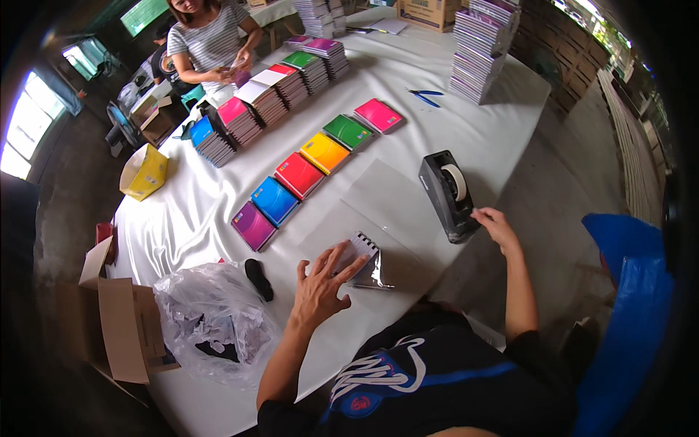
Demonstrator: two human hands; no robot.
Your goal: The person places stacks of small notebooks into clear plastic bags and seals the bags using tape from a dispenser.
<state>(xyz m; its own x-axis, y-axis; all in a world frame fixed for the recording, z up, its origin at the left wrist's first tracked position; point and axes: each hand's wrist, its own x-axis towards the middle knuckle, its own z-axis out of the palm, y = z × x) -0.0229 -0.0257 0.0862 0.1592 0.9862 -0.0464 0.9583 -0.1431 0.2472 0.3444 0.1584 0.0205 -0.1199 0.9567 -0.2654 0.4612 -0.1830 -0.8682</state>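
My left hand (320,288) lies with spread fingers over a small spiral notebook (366,246), steadying it from above. The notebook's black coil shows at its top edge, and its cover is mostly hidden. Glossy clear plastic (378,272) wraps its near side. Beneath and beyond it, clear plastic sheets (378,197) lie flat on the white-covered table. At the near end of a black tape dispenser (439,191) with a white-cored roll, the fingers of my right hand (497,229) are pinched together. Whatever is between them is too small to make out.
Notebooks in several colours (300,175) form a diagonal row. Behind stand notebook stacks (287,86) and a tall stack (484,51). Blue nippers (424,97), a plastic bag (215,320), a cardboard box (129,328) and a yellow basket (143,172) lie around. A co-worker (207,44) stands across the table.
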